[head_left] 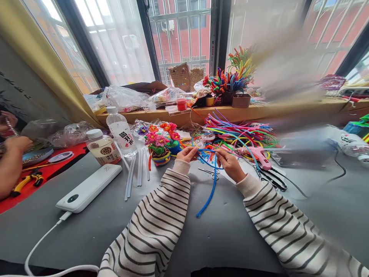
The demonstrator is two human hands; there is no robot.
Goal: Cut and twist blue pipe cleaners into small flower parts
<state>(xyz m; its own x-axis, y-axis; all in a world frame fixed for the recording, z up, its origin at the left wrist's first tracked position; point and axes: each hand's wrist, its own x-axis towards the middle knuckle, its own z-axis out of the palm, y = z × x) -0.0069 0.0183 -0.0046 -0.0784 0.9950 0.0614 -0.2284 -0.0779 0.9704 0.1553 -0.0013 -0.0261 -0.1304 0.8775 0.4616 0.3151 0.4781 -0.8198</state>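
My left hand (187,154) is closed, pinching a blue pipe cleaner (212,194) in front of my chest. My right hand (231,165) pinches the same blue piece a short way to the right. The pipe cleaner is looped between my fingers, and one end hangs down toward the grey table (178,246). Small scissors (213,175) lie just behind it. Left of my hands stands a little pot of pink pipe-cleaner flowers (158,144). A pink glue gun (261,156) rests beyond my right hand, near black-handled scissors (273,180).
Many coloured pipe cleaners (230,129) are heaped at the back. Clear glue sticks (131,177), a water bottle (121,130), a drink bottle (100,146) and a cabled power bank (89,188) stand or lie left. Another person's hand (17,148) shows far left. The right side is blurred.
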